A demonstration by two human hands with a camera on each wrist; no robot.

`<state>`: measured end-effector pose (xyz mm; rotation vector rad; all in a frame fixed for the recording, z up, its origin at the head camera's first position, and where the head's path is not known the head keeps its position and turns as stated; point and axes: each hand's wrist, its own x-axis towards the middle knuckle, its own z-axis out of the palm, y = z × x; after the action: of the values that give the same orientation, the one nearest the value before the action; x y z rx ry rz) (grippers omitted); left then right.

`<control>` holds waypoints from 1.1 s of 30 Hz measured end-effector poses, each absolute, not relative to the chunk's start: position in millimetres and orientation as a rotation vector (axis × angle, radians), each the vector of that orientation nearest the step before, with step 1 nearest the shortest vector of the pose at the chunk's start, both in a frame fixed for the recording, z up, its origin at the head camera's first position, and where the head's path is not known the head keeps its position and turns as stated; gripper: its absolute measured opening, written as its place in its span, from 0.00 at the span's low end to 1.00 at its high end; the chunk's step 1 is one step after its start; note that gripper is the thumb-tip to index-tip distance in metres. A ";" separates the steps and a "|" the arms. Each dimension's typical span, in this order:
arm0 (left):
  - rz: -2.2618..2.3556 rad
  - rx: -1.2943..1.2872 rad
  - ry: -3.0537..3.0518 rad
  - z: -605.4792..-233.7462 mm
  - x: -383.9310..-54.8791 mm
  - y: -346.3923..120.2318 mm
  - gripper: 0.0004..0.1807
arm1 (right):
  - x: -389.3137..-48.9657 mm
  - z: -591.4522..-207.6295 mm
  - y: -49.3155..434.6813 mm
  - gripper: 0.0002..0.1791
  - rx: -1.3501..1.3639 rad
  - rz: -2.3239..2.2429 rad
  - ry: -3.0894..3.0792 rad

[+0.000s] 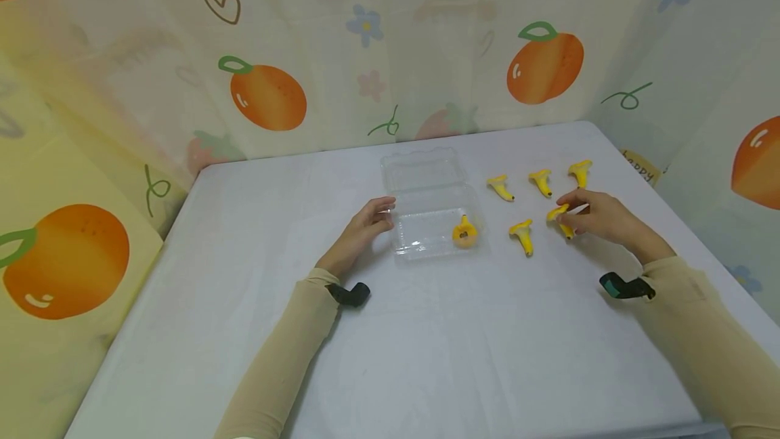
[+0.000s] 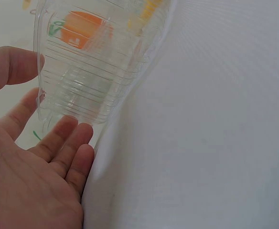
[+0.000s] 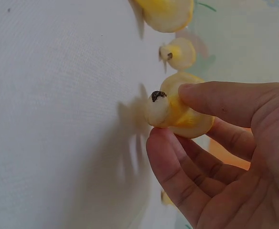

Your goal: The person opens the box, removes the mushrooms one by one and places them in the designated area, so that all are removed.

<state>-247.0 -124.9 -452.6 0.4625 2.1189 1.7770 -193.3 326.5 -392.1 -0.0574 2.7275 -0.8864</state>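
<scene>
Between my right hand's (image 1: 600,219) thumb and fingers is a yellow chanterelle mushroom (image 1: 556,214), pinched close to the tabletop. The right wrist view shows this mushroom's (image 3: 170,109) pale stem with a dark tip. A clear plastic clamshell box (image 1: 420,249) lies with its lid (image 1: 423,171) folded back. Inside its right part sits another mushroom (image 1: 465,233). My left hand (image 1: 362,232) is at the box's left edge, relaxed fingers touching it. From the left wrist, thumb and index finger meet the clear rim (image 2: 38,28) apart from each other.
Several more mushrooms lie right of the box: one (image 1: 521,237) near it, others (image 1: 500,187) (image 1: 540,182) (image 1: 580,173) farther back. A white cloth covers the table (image 1: 463,344). Behind it hangs a fruit-printed curtain (image 1: 420,53).
</scene>
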 end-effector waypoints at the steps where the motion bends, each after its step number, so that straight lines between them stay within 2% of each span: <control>1: 1.776 0.464 2.120 -452.6 -246.9 -124.8 0.31 | -193.0 -392.6 326.9 0.27 -0.055 -0.885 2.727; 33: 1.778 0.458 2.112 -452.2 -247.0 -124.1 0.30 | -188.3 -397.4 327.2 0.27 -0.087 -0.884 2.698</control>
<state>-247.0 -124.1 -452.2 0.4580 2.1122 1.7777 -188.3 327.2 -397.4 -0.0871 2.6976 -0.8841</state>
